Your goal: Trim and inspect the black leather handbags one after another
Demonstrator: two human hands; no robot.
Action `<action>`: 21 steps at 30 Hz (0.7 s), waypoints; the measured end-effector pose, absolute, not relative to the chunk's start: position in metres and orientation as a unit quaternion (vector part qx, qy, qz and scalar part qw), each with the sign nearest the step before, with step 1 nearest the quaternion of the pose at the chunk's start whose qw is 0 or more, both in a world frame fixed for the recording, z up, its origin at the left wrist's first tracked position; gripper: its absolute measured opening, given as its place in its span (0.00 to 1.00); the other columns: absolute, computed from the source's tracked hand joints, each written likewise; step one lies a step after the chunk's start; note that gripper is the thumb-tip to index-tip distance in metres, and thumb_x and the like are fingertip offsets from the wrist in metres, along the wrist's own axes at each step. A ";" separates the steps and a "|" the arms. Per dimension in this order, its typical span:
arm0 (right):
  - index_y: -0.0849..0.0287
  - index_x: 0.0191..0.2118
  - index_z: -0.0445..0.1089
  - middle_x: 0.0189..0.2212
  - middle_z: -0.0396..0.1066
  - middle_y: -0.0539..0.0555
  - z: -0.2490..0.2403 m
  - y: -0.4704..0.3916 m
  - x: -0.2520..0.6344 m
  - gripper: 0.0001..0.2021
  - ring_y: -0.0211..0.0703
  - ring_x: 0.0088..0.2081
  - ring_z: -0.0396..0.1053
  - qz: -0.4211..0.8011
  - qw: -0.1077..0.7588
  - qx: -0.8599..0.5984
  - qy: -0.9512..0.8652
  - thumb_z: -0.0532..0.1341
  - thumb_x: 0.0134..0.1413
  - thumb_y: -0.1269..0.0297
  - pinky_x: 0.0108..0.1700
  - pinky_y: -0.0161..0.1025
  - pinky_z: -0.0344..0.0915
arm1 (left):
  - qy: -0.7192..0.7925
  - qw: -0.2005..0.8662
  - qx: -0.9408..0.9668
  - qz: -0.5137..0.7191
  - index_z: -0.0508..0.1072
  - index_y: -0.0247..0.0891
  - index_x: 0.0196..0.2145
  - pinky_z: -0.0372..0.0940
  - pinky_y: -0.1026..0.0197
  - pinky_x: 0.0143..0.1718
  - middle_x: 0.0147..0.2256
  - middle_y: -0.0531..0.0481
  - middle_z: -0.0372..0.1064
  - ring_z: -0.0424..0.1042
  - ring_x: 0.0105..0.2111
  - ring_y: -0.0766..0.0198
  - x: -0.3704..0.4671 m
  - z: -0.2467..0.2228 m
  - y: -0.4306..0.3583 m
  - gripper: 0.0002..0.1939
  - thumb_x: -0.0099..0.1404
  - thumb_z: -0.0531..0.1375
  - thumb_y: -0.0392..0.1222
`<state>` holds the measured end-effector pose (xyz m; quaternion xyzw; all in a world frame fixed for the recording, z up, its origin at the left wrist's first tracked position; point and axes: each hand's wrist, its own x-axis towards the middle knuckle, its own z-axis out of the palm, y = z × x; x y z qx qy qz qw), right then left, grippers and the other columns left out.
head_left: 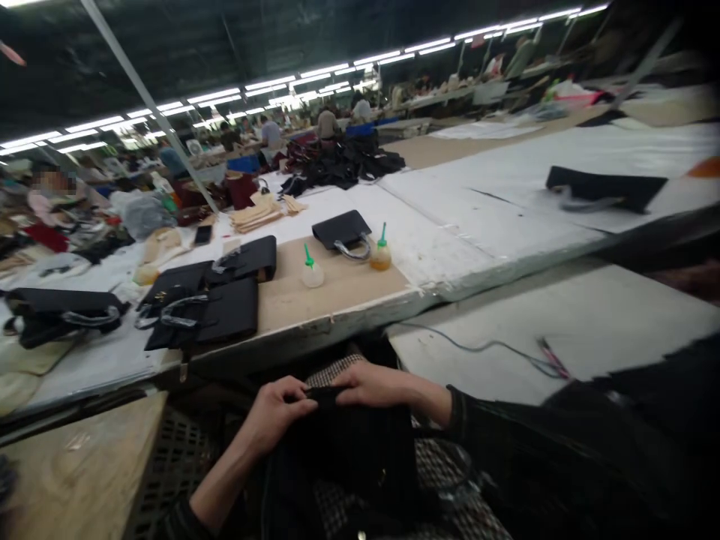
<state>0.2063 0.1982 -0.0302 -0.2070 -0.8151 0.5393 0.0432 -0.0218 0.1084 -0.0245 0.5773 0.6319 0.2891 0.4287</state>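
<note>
A black handbag (360,450) lies across the lap, over checked cloth (337,370). My left hand (273,412) pinches its upper edge between thumb and fingers. On the same edge, a little to the right, my right hand (368,382) is closed with thumb and fingertips. The bag's lower part merges with the dark clothing, so its outline is hard to make out. Something clear and shiny, like plastic wrap (464,480), shows at the bag's lower right.
Ahead runs a long worktable (444,270) with black handbags (228,311), another bag (343,229), and two green-tipped glue bottles (313,274). A phone (203,235) lies farther left. At right, a pale board (478,322) carries a cord (478,347). People work in the background.
</note>
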 end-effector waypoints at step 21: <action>0.57 0.49 0.75 0.35 0.74 0.47 -0.043 0.200 0.203 0.14 0.40 0.36 0.68 0.588 0.051 -0.208 -0.780 0.58 0.59 0.66 0.39 0.32 0.61 | 0.647 0.398 0.596 0.261 0.70 0.38 0.25 0.64 0.62 0.38 0.33 0.51 0.76 0.72 0.34 0.60 -0.030 -0.032 0.111 0.13 0.62 0.62 0.48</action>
